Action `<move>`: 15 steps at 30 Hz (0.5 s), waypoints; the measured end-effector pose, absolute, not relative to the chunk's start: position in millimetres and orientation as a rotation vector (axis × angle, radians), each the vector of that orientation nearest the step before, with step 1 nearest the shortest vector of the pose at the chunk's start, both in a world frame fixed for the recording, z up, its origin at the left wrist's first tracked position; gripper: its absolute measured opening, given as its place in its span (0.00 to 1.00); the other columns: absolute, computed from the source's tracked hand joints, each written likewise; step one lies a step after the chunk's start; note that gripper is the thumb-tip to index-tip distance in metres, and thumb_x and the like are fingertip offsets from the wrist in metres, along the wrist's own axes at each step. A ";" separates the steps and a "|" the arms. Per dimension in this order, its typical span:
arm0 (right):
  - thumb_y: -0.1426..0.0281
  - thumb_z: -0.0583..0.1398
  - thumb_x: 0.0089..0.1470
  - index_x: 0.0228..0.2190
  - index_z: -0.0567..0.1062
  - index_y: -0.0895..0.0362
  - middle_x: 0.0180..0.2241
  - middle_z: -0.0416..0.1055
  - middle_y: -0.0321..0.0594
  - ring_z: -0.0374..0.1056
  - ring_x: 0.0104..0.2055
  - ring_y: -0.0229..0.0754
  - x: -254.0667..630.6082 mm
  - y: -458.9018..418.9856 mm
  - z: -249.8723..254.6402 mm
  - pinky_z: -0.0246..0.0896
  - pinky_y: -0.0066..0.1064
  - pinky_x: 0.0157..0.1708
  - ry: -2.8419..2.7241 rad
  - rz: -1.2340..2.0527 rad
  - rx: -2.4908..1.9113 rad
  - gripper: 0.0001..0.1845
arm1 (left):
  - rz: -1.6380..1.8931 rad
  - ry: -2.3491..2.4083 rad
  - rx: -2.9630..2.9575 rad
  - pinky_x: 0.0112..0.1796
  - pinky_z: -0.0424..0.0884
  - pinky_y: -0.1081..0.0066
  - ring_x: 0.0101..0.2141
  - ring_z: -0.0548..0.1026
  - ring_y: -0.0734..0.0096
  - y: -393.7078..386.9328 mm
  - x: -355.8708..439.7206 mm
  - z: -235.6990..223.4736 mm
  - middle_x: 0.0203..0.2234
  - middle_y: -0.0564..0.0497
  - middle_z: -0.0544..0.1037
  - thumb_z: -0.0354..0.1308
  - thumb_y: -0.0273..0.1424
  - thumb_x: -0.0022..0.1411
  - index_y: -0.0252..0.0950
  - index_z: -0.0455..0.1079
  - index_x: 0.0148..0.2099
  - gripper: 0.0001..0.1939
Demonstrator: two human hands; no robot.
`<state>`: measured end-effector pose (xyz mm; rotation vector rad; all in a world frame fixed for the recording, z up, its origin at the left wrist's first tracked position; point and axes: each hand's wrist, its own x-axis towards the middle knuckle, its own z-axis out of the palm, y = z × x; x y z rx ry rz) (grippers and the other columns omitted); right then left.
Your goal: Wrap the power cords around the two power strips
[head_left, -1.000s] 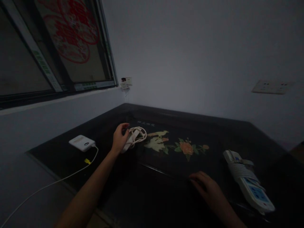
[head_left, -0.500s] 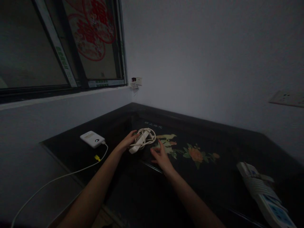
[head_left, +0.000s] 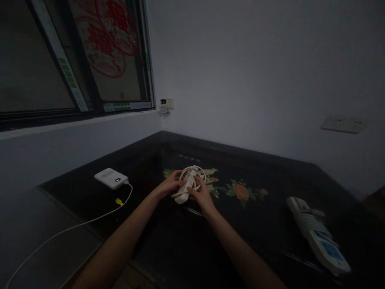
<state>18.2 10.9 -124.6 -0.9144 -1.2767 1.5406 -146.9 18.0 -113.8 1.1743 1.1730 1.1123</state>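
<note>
A white power strip with its pale cord looped loosely around it is between my hands over the dark table. My left hand grips its left side, fingers curled against the strip and cord. From the right, my right hand closes on the strip and the loops, thumb on the near side. The fingertips behind the strip are partly hidden.
On the left lies a white power bank with a white cable and a yellow tag. A second power strip, cord wound round it, rests at the right. Wall sockets sit above the table.
My right hand has moved in from apart and taken hold of the power strip and cord. The strip has shifted slightly right and towards me. The view has turned a little right.
</note>
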 end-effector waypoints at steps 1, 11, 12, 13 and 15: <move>0.64 0.65 0.39 0.48 0.66 0.49 0.44 0.70 0.40 0.71 0.40 0.47 32.3 6.6 -123.2 0.70 0.37 0.35 -1.279 1.532 -0.909 0.31 | 1.095 1.143 1.161 0.35 0.70 0.68 0.33 0.76 0.67 14.9 -137.2 -113.1 0.36 0.47 0.75 0.68 0.36 0.48 0.36 0.61 0.52 0.31; 0.65 0.64 0.42 0.46 0.66 0.52 0.48 0.70 0.42 0.69 0.47 0.49 183.2 -68.7 -111.4 0.67 0.37 0.40 -1.376 1.392 -1.037 0.27 | 0.889 0.791 0.956 0.48 0.67 0.62 0.40 0.77 0.66 -35.0 -16.4 -117.0 0.44 0.44 0.75 0.61 0.38 0.58 0.38 0.61 0.52 0.22; 0.66 0.64 0.42 0.46 0.67 0.52 0.48 0.70 0.42 0.69 0.47 0.49 194.0 -76.4 -110.9 0.67 0.37 0.41 -1.375 1.395 -1.047 0.27 | 0.865 0.784 0.940 0.48 0.67 0.62 0.40 0.77 0.66 -41.0 -7.4 -117.2 0.44 0.44 0.75 0.60 0.38 0.59 0.38 0.61 0.51 0.21; 0.66 0.65 0.42 0.46 0.67 0.52 0.48 0.70 0.41 0.69 0.47 0.49 203.5 -83.5 -110.7 0.66 0.38 0.43 -1.370 1.400 -1.054 0.26 | 0.846 0.778 0.926 0.49 0.66 0.61 0.40 0.77 0.66 -46.5 0.4 -117.3 0.44 0.44 0.75 0.60 0.37 0.59 0.38 0.61 0.51 0.20; 0.66 0.65 0.43 0.45 0.67 0.51 0.48 0.69 0.40 0.68 0.48 0.48 218.1 -95.6 -111.0 0.65 0.38 0.45 -1.350 1.414 -1.060 0.26 | 0.816 0.773 0.910 0.50 0.66 0.61 0.41 0.76 0.66 -55.8 12.7 -117.9 0.45 0.44 0.74 0.59 0.36 0.60 0.38 0.61 0.50 0.19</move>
